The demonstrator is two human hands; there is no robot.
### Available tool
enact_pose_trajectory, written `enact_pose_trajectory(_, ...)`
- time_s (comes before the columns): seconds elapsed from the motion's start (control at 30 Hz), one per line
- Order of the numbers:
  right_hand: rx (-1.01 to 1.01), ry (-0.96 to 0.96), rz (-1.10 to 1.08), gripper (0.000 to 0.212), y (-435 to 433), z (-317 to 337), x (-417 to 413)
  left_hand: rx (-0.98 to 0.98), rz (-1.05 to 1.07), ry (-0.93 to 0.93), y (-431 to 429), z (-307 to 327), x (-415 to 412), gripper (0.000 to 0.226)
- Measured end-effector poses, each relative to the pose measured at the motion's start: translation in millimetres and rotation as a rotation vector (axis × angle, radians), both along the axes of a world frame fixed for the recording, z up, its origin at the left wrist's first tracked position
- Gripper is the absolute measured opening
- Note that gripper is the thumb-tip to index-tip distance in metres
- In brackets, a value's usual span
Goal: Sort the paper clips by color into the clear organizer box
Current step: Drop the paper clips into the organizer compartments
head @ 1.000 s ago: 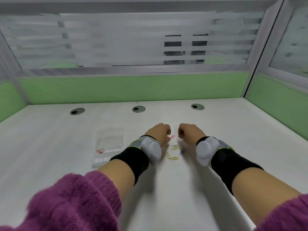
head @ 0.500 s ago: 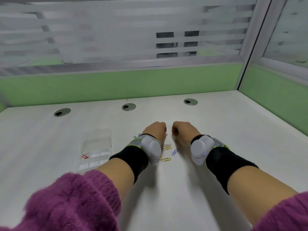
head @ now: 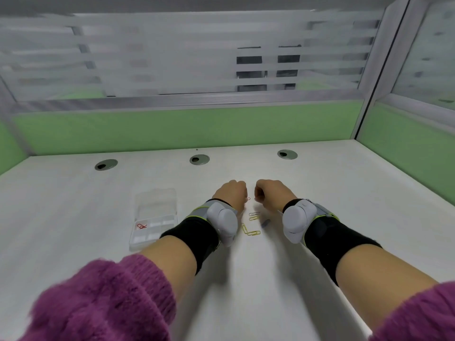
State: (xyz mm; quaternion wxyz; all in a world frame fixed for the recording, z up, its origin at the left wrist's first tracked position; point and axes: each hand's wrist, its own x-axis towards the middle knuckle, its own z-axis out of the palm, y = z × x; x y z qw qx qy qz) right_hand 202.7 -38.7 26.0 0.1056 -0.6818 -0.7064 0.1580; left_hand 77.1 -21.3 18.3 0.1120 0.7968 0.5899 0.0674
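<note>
Here, on a white desk [head: 73, 212] walled by green partitions [head: 172, 129], a clear box [head: 157, 205] lies open at the left, its lid folded back toward the far side. A few red clips [head: 141, 226] sit in the far-left compartment of its tray. The other compartments look bare, though blur makes that hard to judge. A forearm in a fuzzy purple sleeve [head: 98, 303] crosses the box's near right corner, with a black band and a grey wrist device [head: 222, 222] strapped above the left hand [head: 231, 194].

That hand rests knuckles-up on the desk with its fingers curled under, and a red paper clip [head: 248, 199] shows at their tips, seemingly pinched. Just to its right, between the two wrists, yellow paper clips [head: 251, 232] lie loose on the desk. Another pair lies a little farther off, and a blue-grey paper clip [head: 266, 223] is beside them.

The right hand [head: 270, 193] sits near the left, apart from it, with its fingers curled into a loose fist and nothing visible in them. Three round cable holes [head: 199, 159] line the desk's far edge.
</note>
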Motion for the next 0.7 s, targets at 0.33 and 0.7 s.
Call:
enact_pose_trajectory(0.33, 0.044, 0.013, 0.100, 0.021, -15, 19, -66, 0.030, 0.119, -0.062, -27, 14, -79, 0.018)
enact_pose_trajectory(0.7, 0.012, 0.023, 0.193, 0.020, -26, 20, -130, 0.021, 0.250, -0.089, -50, 15, -155, 0.017)
